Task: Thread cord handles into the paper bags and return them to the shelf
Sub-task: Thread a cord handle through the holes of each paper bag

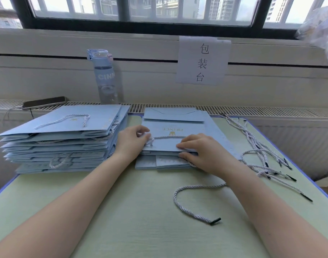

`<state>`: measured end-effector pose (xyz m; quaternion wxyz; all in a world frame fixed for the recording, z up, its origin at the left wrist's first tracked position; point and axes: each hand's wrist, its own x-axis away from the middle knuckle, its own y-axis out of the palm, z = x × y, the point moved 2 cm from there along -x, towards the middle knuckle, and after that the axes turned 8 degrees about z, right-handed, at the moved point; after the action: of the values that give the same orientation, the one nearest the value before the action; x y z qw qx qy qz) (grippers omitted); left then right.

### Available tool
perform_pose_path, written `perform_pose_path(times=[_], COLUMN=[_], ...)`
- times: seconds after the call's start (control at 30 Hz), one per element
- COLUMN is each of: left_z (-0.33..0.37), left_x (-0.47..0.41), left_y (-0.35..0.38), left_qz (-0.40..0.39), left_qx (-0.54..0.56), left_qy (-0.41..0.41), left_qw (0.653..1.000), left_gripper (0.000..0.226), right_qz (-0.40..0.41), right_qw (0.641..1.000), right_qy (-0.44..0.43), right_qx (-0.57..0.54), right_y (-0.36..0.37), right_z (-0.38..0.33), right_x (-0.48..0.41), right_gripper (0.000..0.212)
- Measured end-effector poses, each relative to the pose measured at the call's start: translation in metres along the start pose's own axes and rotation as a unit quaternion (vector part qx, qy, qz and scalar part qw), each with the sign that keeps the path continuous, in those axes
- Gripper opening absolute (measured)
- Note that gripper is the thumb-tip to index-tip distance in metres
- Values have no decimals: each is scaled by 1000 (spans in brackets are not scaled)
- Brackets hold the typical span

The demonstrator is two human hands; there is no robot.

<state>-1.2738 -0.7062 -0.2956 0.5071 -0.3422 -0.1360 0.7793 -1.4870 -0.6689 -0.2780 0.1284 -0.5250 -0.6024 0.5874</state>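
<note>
1. Centrally, the top bag point(178, 125) lies flat on a small pile of bags point(146, 162) on the table point(122, 211).
2. At that bag's left side the left hand point(130, 141) curls its fingers and pinches the knotted end of the cord handle point(168, 136). The fingers hide the hole.
3. At its near right edge the right hand point(202, 153) grips the bag, fingers on top and thumb against the edge. This hand hides the handle's right end.
4. Left of the bag sits a taller stack point(66, 138) of bags with handles fitted.
5. Right of it lie tangled loose cords point(258, 151). Nearer than the bag, a single cord point(189, 211) disappears under the right forearm.
6. Beyond the bag stands a bottle point(105, 77), its label cut off by its curve.
</note>
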Motion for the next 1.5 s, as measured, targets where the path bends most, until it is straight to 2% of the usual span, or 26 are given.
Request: perform_pose_path(times=[0.13,0.2,0.27,0.3,0.33,0.4,0.47,0.53,0.63,0.73,0.8,0.87,0.97,1.0,1.07,1.13,1.2,1.27,1.37,1.43,1.5], left_z=[4,18,29,29,28,27,24,18,16,10,7,9,23,26,30,31,31,31,28,27,28], left_x=[2,8,15,18,18,16,13,8,7,9,11,10,12,14,19,21,19,17,17,17,18], left_y=[-7,-15,-18,-16,-13,-9,-7,-5,-7,0,5,5,-2,-3,-1,1,-1,-6,-9,-7,-3], left_qz=[117,162,108,65,26,-44,-102,-122,-116,-139,-159,-116,13,30,8,6,41,86,105,97,97], left_qx=[21,43,45,19,-23,-106,-147,-173,-202,-203,-216,-207,-132,-111,-104,-113,-105,-77,-61,-67,-81], left_qy=[45,164,339,405,434,411,350,280,221,183,169,210,371,412,457,475,474,462,449,443,457], left_qw=[992,972,934,912,900,904,920,936,947,952,948,948,919,904,883,873,873,879,885,889,880], left_gripper=[21,22,25,29,36,52,62,75,97,88,72,64,52,47,45,44,34,21,15,14,14], right_qz=[28,40,42,47,54,65,71,74,65,25,-21,-24,17,29,80,164,236,269,252,220,218], right_qw=[999,999,999,998,998,997,995,993,992,996,996,996,996,996,991,979,964,956,959,964,961], right_qy=[5,9,14,17,22,48,71,83,93,83,76,78,71,62,42,23,5,-18,-44,-41,-43], right_qx=[-19,-28,-27,-26,-23,-9,7,37,62,32,32,32,42,62,101,117,118,115,120,142,162], right_y=[-1,-2,-3,-3,-4,-9,-13,-16,-17,-16,-13,-11,-10,-9,-9,-12,-17,-19,-17,-13,-10], right_z=[-1,-1,-1,-1,1,4,8,9,9,11,12,13,12,12,11,9,8,8,4,2,2], right_x=[-1,-1,-2,-2,-2,-2,0,0,-1,1,2,1,0,-1,-1,-2,-1,-2,-1,0,-2], right_gripper=[24,22,22,21,20,19,19,20,19,18,28,34,30,28,24,21,24,26,21,26,25])
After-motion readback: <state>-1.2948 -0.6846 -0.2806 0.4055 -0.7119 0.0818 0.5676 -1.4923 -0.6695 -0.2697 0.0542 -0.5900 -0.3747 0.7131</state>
